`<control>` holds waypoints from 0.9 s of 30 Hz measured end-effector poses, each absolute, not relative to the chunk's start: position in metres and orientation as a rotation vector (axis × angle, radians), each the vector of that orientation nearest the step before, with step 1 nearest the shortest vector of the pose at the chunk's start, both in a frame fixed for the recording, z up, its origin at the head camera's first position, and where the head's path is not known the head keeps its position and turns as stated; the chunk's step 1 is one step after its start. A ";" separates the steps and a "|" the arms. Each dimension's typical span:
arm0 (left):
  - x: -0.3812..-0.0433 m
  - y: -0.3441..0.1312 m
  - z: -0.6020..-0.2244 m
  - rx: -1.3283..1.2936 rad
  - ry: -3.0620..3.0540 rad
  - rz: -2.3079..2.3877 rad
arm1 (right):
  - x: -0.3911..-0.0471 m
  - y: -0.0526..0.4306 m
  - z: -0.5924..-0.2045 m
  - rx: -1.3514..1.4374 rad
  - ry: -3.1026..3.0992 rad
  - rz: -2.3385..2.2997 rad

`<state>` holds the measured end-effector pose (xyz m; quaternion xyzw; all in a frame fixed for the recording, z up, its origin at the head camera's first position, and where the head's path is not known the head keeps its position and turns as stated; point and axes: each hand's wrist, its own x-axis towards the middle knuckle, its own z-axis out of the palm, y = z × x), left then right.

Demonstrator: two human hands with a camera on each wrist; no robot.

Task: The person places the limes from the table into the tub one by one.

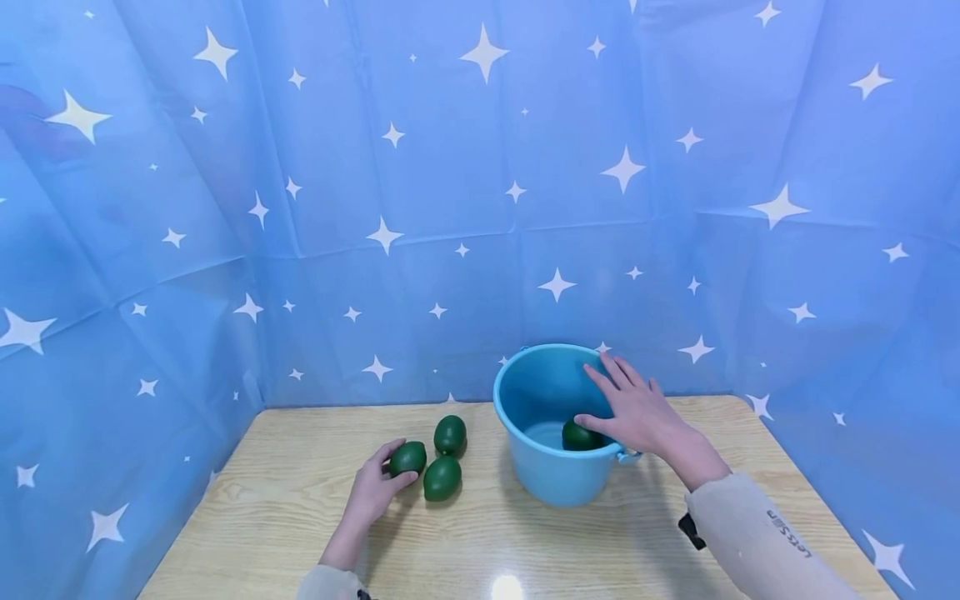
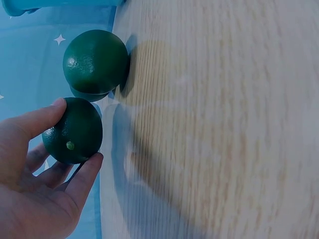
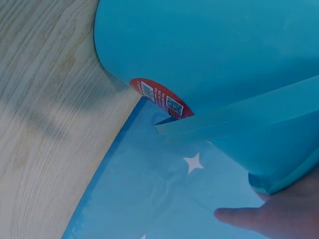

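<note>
Sleeve, right point(image 1: 750, 533): pale, lettered, nearest the head camera. Right hand point(image 1: 641, 412): at the rim of the bucket point(image 1: 558, 483), fingers spread, perhaps to steady it. Bucket: one, blue, upright on the tabletop point(image 1: 300, 517), mouth up, which keeps its contents within reach. Bucket lime point(image 1: 579, 437): one, inside, against the near right wall; thumb above it, contact uncertain. Left hand point(image 1: 372, 490): pinches the held lime point(image 1: 408, 459). Loose limes: two, far lime point(image 1: 450, 435) and near lime point(image 1: 442, 478), touching or nearly so, just beside the held one. Cloth point(image 1: 375, 167): blue, starred, hung behind.

Left wrist view. Held lime: thumb on one side, fingers on the other, likely because a smooth round fruit rolls away otherwise; stem mark point(image 2: 70, 145) towards the camera. Whether it is lifted: cannot tell. Loose limes: just beyond, one mostly hidden.

Right wrist view. Handle point(image 3: 239, 112): lies across the bucket's outside, presumably to leave the mouth free. Label point(image 3: 162, 96): red, with printed codes. Right hand: partly hidden behind the rim, one finger extended outside.
</note>
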<state>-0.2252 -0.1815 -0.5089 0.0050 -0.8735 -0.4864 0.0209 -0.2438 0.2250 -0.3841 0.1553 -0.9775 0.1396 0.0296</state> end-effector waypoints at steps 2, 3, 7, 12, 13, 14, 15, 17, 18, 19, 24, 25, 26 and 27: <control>-0.225 -0.181 -0.508 0.015 -2.707 -1.507 | -0.244 0.225 -0.384 0.480 -3.010 0.432; -0.225 -0.181 -0.507 0.021 -2.706 -1.512 | -0.244 0.225 -0.384 0.481 -3.008 0.430; -0.224 -0.181 -0.504 0.019 -2.700 -1.515 | -0.244 0.224 -0.384 0.483 -3.009 0.433; -0.224 -0.181 -0.500 0.019 -2.696 -1.532 | -0.243 0.224 -0.384 0.477 -3.014 0.440; -0.224 -0.181 -0.499 0.020 -2.697 -1.533 | -0.243 0.224 -0.383 0.477 -3.014 0.440; -0.224 -0.181 -0.499 0.020 -2.699 -1.531 | -0.243 0.224 -0.383 0.478 -3.014 0.439; -0.225 -0.182 -0.498 0.022 -2.700 -1.530 | -0.243 0.224 -0.383 0.478 -3.014 0.438; -0.225 -0.182 -0.497 0.022 -2.702 -1.528 | -0.243 0.224 -0.383 0.480 -3.014 0.434; -0.225 -0.182 -0.497 0.020 -2.702 -1.527 | -0.243 0.224 -0.382 0.481 -3.013 0.430; -0.225 -0.181 -0.497 0.019 -2.701 -1.528 | -0.243 0.224 -0.383 0.481 -3.012 0.427; -0.225 -0.180 -0.494 0.007 -2.700 -1.524 | -0.242 0.225 -0.383 0.481 -3.011 0.419; -0.225 -0.180 -0.494 0.007 -2.700 -1.523 | -0.242 0.225 -0.383 0.480 -3.012 0.421; -0.225 -0.180 -0.493 0.007 -2.701 -1.523 | -0.242 0.225 -0.383 0.480 -3.012 0.422; -0.225 -0.180 -0.493 0.003 -2.701 -1.522 | -0.241 0.225 -0.383 0.479 -3.012 0.423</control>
